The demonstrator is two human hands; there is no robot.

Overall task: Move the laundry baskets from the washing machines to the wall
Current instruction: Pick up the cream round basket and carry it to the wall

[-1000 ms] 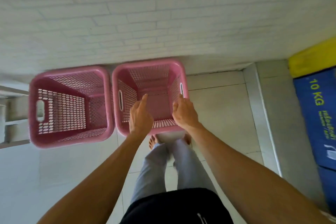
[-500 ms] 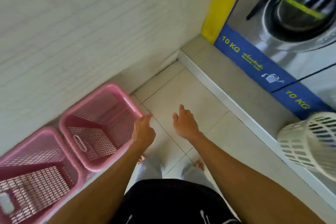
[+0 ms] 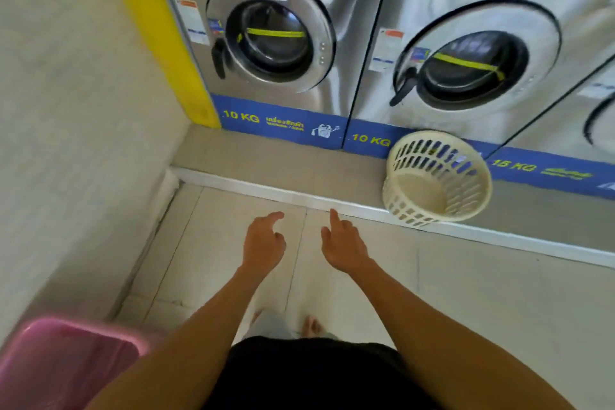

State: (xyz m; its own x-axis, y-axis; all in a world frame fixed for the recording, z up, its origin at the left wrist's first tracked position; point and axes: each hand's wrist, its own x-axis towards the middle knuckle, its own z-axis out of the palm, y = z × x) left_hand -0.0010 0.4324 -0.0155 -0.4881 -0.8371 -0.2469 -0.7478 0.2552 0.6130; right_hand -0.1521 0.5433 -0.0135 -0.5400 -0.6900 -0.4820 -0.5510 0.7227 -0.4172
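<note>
A round cream laundry basket (image 3: 436, 176) stands tilted on the raised step in front of the second washing machine (image 3: 466, 56). A pink basket (image 3: 66, 359) shows at the bottom left by the white wall (image 3: 66, 110), partly cut off by the frame. My left hand (image 3: 263, 243) and my right hand (image 3: 342, 243) hang empty over the floor tiles, fingers loosely apart. The cream basket lies up and to the right of my right hand, clear of it.
Steel front-loading washing machines (image 3: 273, 36) with blue 10 KG strips line the far side, on a grey step with a white edge (image 3: 249, 186). A yellow post (image 3: 156, 27) fills the corner. My bare feet (image 3: 311, 326) stand on pale tiles.
I have let go of the pink basket at the wall and turned right. The pink baskets slid to the bottom left, and the washing machines and cream basket came into view.
</note>
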